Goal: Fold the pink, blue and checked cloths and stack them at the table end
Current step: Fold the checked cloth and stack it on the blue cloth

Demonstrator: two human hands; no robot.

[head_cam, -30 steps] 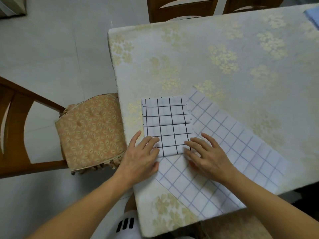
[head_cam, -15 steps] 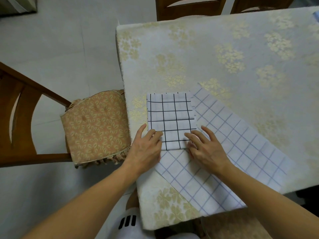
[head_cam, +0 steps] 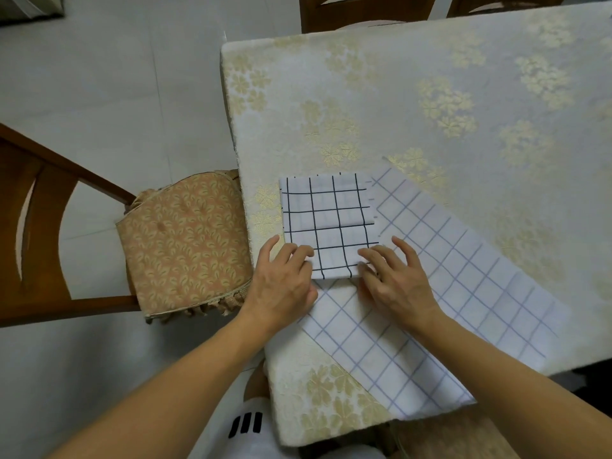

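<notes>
A white cloth with black checks [head_cam: 328, 223], folded into a small rectangle, lies near the table's left edge, partly on top of a larger white cloth with pale blue checks [head_cam: 440, 293] spread flat. My left hand [head_cam: 281, 283] rests with straight fingers on the folded cloth's near left corner. My right hand [head_cam: 394, 279] presses its near right corner, fingers spread over both cloths. No pink or blue cloth is in view.
The table [head_cam: 414, 104] wears a cream cloth with gold flowers. A wooden chair with a padded floral seat [head_cam: 185, 243] stands close to the left edge. Two more chair backs [head_cam: 361, 11] stand at the far side. Grey floor tiles lie to the left.
Both hands stay on the near edge of the folded checked cloth, hardly shifting. The view has drifted, so the table sits further right in the frame.
</notes>
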